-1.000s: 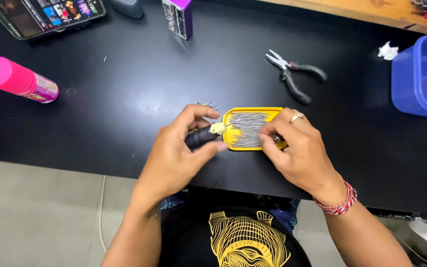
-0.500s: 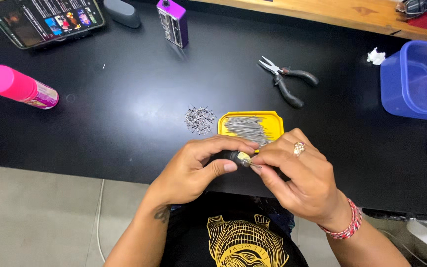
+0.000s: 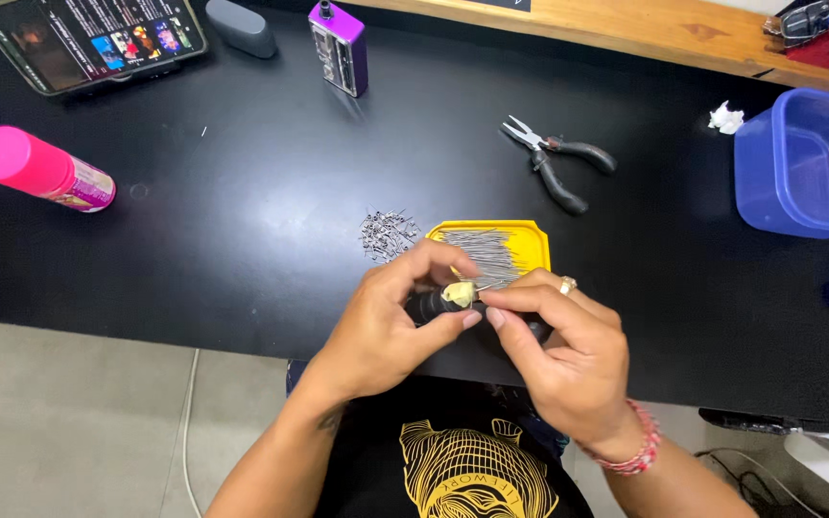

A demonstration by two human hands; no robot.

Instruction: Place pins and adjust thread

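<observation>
Here both hands meet at six o'clock: the left hand grips a black tool with a yellowish tip, the right hand pinches a pin there. The yellow tray holds many pins; a small heap lies at its nine o'clock.

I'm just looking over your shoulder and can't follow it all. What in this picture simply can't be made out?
All in the head view:
- The small black piece with a yellowish tip: the left hand and right hand cover most of it.
- The yellow tray: its near edge is behind the fingers.
- The pile of tiny metal parts: too small to tell apart.
- The blue plastic tub: cut off by the right edge.
</observation>
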